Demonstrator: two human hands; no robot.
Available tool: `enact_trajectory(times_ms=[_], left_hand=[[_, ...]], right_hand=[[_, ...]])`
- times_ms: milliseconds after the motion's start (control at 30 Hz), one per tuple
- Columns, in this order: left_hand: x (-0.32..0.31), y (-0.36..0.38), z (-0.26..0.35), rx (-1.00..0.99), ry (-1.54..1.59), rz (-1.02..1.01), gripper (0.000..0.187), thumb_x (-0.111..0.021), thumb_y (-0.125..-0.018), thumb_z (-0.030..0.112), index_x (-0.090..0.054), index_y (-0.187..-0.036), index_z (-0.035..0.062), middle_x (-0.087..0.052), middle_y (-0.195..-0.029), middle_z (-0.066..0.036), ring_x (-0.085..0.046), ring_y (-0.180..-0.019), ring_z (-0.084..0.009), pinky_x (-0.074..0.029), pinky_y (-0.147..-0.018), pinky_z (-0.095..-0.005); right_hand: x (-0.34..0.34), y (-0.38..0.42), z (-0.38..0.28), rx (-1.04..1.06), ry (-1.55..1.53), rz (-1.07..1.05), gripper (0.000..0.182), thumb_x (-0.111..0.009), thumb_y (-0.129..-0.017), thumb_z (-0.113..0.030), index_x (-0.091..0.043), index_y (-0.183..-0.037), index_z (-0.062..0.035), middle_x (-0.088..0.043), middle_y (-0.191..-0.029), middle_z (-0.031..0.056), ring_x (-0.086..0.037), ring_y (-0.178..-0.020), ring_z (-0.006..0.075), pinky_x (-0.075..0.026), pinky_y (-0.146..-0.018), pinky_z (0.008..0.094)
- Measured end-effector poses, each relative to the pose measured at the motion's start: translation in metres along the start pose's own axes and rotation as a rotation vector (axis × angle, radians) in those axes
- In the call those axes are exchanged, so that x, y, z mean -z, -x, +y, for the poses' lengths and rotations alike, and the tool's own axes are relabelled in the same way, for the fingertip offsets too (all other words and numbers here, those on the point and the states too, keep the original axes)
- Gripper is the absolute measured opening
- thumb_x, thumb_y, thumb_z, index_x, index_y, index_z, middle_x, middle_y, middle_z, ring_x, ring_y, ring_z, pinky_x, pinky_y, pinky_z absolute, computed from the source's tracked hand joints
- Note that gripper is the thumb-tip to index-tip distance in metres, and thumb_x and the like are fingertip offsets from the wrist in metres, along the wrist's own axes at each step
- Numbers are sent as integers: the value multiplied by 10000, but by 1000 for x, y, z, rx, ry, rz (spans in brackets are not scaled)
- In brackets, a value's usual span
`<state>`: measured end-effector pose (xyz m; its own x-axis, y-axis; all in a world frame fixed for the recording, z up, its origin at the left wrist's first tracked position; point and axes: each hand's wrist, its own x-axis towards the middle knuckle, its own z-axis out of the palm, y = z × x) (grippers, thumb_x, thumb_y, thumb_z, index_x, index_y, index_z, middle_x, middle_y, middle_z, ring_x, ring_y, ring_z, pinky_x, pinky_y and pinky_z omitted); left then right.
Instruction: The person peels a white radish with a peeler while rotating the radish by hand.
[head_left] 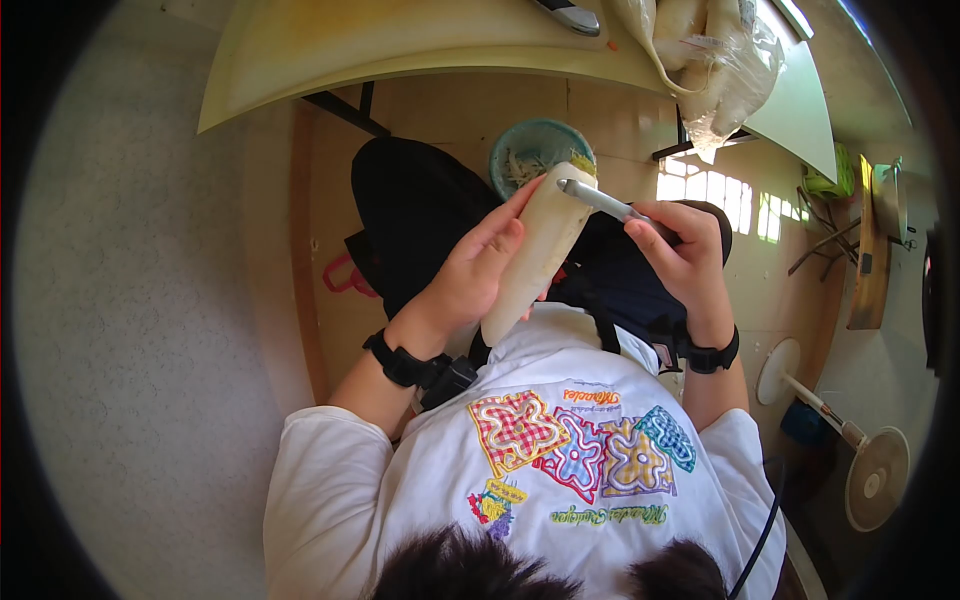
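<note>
A long white radish (540, 240) lies tilted across my left hand (478, 262), whose fingers and thumb wrap around its side. Its greenish stem end points up and away from me, and the tapered end comes down near my shirt. My right hand (682, 250) is closed around the handle of a grey peeler (608, 204). The peeler's head touches or nearly touches the radish close to the stem end. Just beyond the radish, on the floor, stands a blue-green basin (508, 150) with pale peelings in it, partly hidden by the radish.
A table (400, 45) spans the top, holding a knife (570, 15) and a plastic bag of white radishes (715, 70). A fan (876, 478) stands at the right. A wooden board (868, 255) leans against the right wall. Something pink (345, 275) is on the floor at left.
</note>
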<state>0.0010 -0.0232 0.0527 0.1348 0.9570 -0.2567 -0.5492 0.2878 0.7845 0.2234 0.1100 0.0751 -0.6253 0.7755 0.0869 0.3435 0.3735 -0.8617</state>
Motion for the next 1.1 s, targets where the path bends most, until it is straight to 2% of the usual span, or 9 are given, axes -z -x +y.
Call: enact_trajectory(times_ms=[267,333,400,567,667,767,833,933,1100], left_hand=[[8,0,1,18,-22,-15,712,-408,-1038,557,-223,-1607,172,-657,-1050,-97,-634,-715,-123,-540,-542,-267],[6,2,1,34,-24,-20,714,-407,-1036,561,-230,-1606,170,-659,-1043,-96,-634,-717,-121,-540,-542,-266],[4,6,2,61,-48,-107,728,-418,-1025,575,-245,-1603,167,-663,-1028,-85,-636,-716,-116,-541,-544,-263],[13,2,4,8,-9,-68,732,-424,-1020,575,-247,-1602,170,-664,-1029,-73,-641,-709,-114,-545,-543,-261],[9,4,6,-1,-14,-75,732,-424,-1021,567,-238,-1605,167,-663,-1033,-71,-644,-706,-113,-545,-541,-258],[10,-2,5,4,-27,-98,738,-429,-1023,557,-224,-1607,156,-665,-1048,-72,-647,-711,-111,-542,-542,-250],[10,-1,4,12,-33,-102,746,-436,-1022,555,-217,-1608,149,-667,-1060,-72,-649,-716,-109,-538,-544,-244],[8,-3,3,0,-56,-134,752,-441,-1022,552,-205,-1612,150,-671,-1092,-74,-653,-724,-110,-537,-557,-246],[10,-1,3,35,-65,-92,808,-429,-1013,587,-151,-1616,127,-636,-1173,-115,-646,-697,-155,-539,-544,-267]], right_hand=[[-4,-1,3,18,-3,6,178,-777,-885,-147,-739,-956,12,-572,-618,34,-477,-555,74,-378,-518,239],[-6,-2,6,-57,-28,127,167,-755,-912,-133,-736,-967,24,-550,-608,-6,-440,-567,36,-351,-512,217],[3,-5,20,-94,-5,83,171,-730,-940,-134,-733,-984,32,-560,-628,-43,-426,-586,14,-332,-510,203],[3,1,34,-202,-96,99,193,-715,-959,-161,-736,-975,31,-561,-652,-63,-424,-580,6,-303,-497,208],[6,8,36,-274,-296,94,202,-707,-965,-167,-727,-1004,30,-573,-680,-62,-471,-622,5,-338,-543,188],[13,5,32,-350,-665,-75,223,-742,-934,-145,-703,-1073,26,-642,-788,-29,-552,-719,21,-411,-640,170],[-7,-1,-6,-196,-471,104,293,-789,-885,-113,-677,-1121,19,-671,-877,-5,-574,-781,31,-441,-708,165],[-15,-7,-24,-85,-360,65,381,-844,-774,-41,-695,-1124,-18,-638,-815,-43,-510,-696,-2,-403,-616,160],[-23,-11,-28,1,-193,48,407,-865,-748,-65,-717,-1126,-57,-597,-728,-64,-469,-636,-11,-365,-562,161]])
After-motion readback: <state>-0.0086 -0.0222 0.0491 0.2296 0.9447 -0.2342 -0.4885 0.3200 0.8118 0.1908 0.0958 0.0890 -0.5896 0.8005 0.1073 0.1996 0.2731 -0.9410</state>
